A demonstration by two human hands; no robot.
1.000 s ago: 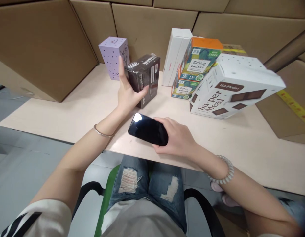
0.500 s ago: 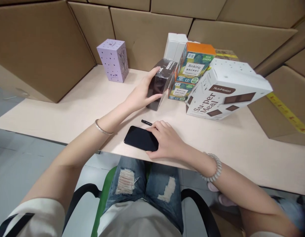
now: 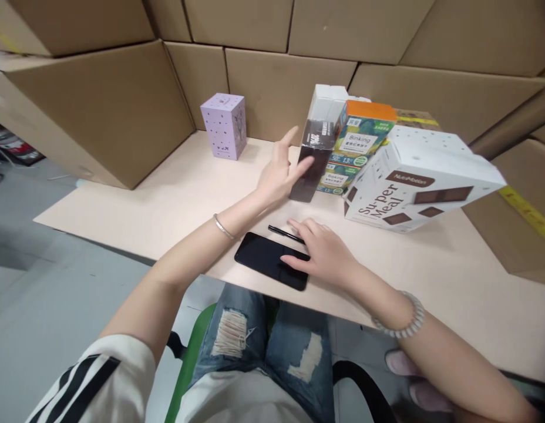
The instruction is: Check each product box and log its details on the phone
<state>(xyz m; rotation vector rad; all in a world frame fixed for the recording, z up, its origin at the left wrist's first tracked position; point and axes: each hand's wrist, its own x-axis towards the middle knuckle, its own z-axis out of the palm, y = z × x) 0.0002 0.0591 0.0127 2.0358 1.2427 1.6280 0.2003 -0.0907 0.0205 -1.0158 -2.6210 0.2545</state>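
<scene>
A dark brown box (image 3: 311,167) stands upright near the middle of the table, close against the stacked cartons. Beside its left face is my left hand (image 3: 276,176), fingers spread, with the thumb reaching across the front of the box; whether it touches is unclear. Below, my right hand (image 3: 329,251) is open, its thumb over the right part of a black phone (image 3: 266,257) lying flat. The other fingers of that hand rest around the right end of a black pen (image 3: 280,231), which lies just behind the phone.
Two Binking cartons (image 3: 358,138) are stacked right of the dark box, with white boxes (image 3: 327,100) behind. A large white Super Meal box (image 3: 413,191) stands farther right. A lilac box (image 3: 222,129) stands back left. Cardboard boxes (image 3: 100,111) wall the table (image 3: 153,205).
The dark box has shifted right against the cartons, and my left hand has loosened from it. My right hand has lifted off the phone's end towards the pen. The camera view has shifted.
</scene>
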